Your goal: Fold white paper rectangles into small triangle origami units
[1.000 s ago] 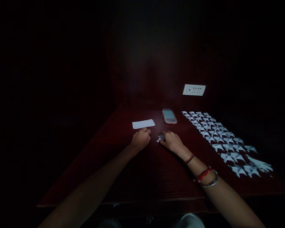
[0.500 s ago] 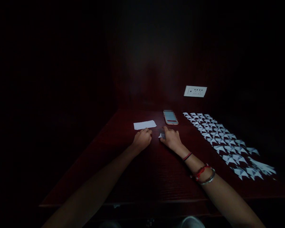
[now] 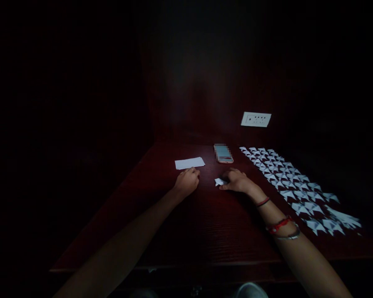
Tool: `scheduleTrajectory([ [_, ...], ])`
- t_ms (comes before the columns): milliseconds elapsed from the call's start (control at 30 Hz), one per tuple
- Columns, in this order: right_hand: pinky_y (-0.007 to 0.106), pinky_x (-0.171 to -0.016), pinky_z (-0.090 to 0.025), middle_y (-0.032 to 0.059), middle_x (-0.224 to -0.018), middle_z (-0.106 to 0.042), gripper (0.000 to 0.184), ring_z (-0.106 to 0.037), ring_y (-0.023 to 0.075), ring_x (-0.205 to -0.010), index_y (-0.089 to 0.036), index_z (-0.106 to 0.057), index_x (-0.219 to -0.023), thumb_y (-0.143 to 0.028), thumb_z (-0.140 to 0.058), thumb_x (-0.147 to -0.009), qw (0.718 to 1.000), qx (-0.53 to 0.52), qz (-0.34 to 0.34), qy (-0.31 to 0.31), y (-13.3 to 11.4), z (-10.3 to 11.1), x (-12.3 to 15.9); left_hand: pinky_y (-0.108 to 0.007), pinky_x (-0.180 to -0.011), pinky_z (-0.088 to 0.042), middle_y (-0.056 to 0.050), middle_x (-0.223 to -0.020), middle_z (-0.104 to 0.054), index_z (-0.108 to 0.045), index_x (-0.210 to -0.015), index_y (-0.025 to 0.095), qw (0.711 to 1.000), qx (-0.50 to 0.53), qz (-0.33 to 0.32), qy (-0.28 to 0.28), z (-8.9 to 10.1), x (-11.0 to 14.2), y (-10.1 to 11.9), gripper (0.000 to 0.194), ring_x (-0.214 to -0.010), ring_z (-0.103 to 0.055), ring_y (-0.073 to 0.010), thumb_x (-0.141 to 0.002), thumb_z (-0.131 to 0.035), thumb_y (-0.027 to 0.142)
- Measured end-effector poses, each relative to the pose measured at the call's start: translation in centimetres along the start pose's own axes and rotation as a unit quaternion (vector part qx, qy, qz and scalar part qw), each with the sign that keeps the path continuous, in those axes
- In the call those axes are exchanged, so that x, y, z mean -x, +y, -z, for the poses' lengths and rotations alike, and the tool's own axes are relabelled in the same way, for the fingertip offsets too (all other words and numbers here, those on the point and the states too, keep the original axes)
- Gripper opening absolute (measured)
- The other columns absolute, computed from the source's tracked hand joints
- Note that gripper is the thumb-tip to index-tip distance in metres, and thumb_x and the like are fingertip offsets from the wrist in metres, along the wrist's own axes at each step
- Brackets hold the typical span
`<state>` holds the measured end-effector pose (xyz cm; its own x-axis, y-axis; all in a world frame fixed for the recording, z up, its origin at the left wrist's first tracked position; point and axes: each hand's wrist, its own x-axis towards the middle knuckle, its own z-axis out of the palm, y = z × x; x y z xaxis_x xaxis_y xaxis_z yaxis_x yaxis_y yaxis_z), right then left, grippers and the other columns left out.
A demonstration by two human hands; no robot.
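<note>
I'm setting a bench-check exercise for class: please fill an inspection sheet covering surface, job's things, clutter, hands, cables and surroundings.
Surface: dark red table, wood-grained.
Job's things: small folded piece at the right hand; white paper beyond the left hand; rows of folded shapes at right, pale strips beside the near ones.
Clutter: phone, lying near the back.
Hands: left curled, contents hidden; right touching the folded piece.
Cables: nothing seen.
Surroundings: socket panel on the back wall; edges too dark to tell.

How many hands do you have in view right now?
2. The left hand is just on the near side of the flat white paper; the right hand holds the small folded paper. Dark surroundings could hide others.
</note>
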<state>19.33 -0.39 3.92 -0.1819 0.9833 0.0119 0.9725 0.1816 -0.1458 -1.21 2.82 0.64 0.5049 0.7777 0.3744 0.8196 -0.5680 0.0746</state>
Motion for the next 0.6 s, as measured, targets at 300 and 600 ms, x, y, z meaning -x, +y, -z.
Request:
scheduleTrajectory([
  [300,0.037,-0.077,-0.036,0.0077,-0.101,-0.051,0.036,-0.044,0.0248,-0.097,-0.020,-0.059,-0.089,-0.042,-0.058,-0.060,0.999,0.003,0.017,0.050,0.4,1.9,0.6,-0.030,-0.079,-0.036,-0.006,-0.097,-0.050,-0.051,-0.092,0.016,1.000,0.013,-0.017,0.004,0.4,0.0,0.3,0.020,-0.088,-0.047,-0.0175,-0.079,-0.036,0.017],
  [600,0.037,-0.073,-0.037,0.0055,-0.094,-0.054,0.027,-0.049,0.0218,-0.087,-0.021,-0.059,-0.084,-0.037,-0.057,-0.063,0.999,0.015,0.030,0.006,0.7,0.4,1.7,-0.030,-0.079,-0.037,-0.004,-0.097,-0.050,-0.051,-0.092,0.017,0.999,0.032,-0.038,0.010,0.4,0.1,0.9,0.021,-0.089,-0.047,-0.0170,-0.078,-0.036,0.016],
])
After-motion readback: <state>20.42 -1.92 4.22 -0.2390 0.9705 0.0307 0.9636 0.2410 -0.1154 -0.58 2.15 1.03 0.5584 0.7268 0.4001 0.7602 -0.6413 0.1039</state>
